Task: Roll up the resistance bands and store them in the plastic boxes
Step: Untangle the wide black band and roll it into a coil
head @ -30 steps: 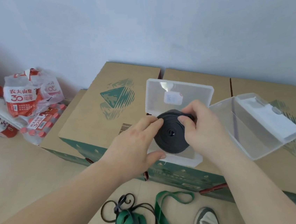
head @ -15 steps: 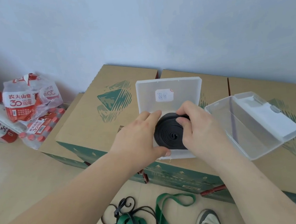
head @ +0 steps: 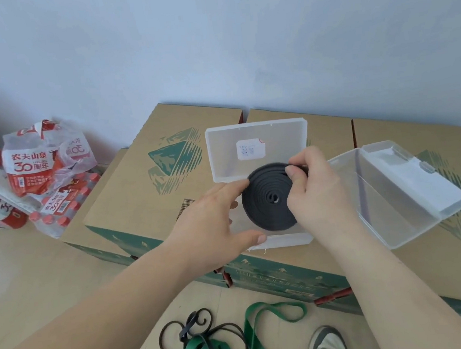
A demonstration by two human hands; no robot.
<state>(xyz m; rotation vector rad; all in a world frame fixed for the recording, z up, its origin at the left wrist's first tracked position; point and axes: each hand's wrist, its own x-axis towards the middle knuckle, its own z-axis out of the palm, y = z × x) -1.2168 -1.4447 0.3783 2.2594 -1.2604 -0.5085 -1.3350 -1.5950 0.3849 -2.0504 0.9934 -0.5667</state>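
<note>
Currently the rolled black band (head: 267,199) is held over the base tray of the clear plastic box (head: 286,241), whose lid stands open at 12 o'clock of the coil. Whether the coil rests on the tray floor cannot be told.

Right hand (head: 318,193): thumb and forefinger are curled and pinch the outer wrap of the coil at 1 o'clock. The remaining fingers are curled along the coil's 3 o'clock edge.

Left hand (head: 210,223): the fingers are nearly straight, with the tips touching the coil rim at 10 o'clock. The thumb extends below at 7 o'clock, just beside the front wall of the tray.

A second plastic box (head: 383,209) lies at 3 o'clock, near the first, with its lid open. Both boxes rest on cardboard cartons (head: 130,210).

On the floor at 6 o'clock, green bands (head: 250,337) and a thin black band (head: 187,328) lie loose and tangled together. A shoe (head: 327,346) shows at 5 o'clock. Bottle packs (head: 38,171) sit at 9 o'clock, well apart from the boxes
</note>
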